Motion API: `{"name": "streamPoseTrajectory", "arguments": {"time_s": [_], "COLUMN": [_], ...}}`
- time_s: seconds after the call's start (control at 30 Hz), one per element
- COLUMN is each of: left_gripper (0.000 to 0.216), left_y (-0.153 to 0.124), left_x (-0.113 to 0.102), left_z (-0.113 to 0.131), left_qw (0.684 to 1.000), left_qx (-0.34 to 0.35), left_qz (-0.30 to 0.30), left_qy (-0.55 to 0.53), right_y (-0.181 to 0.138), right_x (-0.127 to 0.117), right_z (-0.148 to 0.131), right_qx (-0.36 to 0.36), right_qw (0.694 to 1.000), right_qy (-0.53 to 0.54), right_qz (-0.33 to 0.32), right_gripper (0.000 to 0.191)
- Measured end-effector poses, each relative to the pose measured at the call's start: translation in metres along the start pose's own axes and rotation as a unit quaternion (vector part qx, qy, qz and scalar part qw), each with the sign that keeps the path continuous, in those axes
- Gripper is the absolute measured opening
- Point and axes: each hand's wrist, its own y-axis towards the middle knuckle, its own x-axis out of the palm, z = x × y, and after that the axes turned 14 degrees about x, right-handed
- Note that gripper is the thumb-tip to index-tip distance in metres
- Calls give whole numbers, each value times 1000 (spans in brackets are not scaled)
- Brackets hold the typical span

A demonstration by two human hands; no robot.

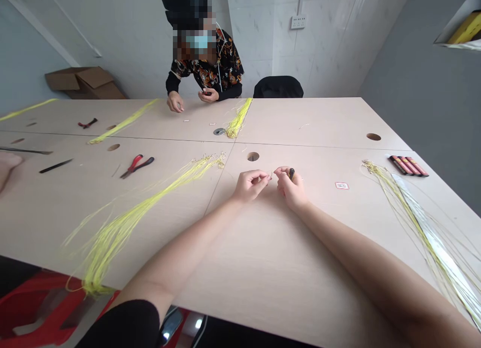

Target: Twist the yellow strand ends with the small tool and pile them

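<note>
Near the middle of the table, my left hand (251, 186) pinches a short thin yellow cord end (272, 174) between thumb and fingertips. Just to its right is my right hand (292, 188), its fingers curled round a small dark-ended object (291, 173). Most of that object is hidden in the palm, so its kind is unclear. The right fingertips come close to the cord end; whether they touch it I cannot tell. To the left lies a loose bundle of yellow cords (150, 202), with small gold-coloured bits at its far end.
Red-and-black pliers (136, 166) and a black thin tool (56, 166) lie left. Another cord bundle (404, 197), several red-and-black sticks (409, 166) and a small label (341, 185) are right. Ahead is a cable hole (253, 157). A co-worker (210, 72) sits opposite; another person's arm (5, 167) shows left.
</note>
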Motion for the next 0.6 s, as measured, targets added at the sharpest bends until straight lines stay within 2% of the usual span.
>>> {"name": "streamPoseTrajectory", "arguments": {"time_s": [0.6], "left_gripper": [25], "left_y": [0], "left_x": [0], "left_z": [1], "left_qw": [1000], "left_qx": [0], "left_qz": [-12], "left_qy": [4], "right_y": [-3], "right_x": [3], "right_z": [-4], "right_qx": [-26], "right_qw": [999], "right_qy": [-38], "right_qz": [-4], "right_gripper": [26]}}
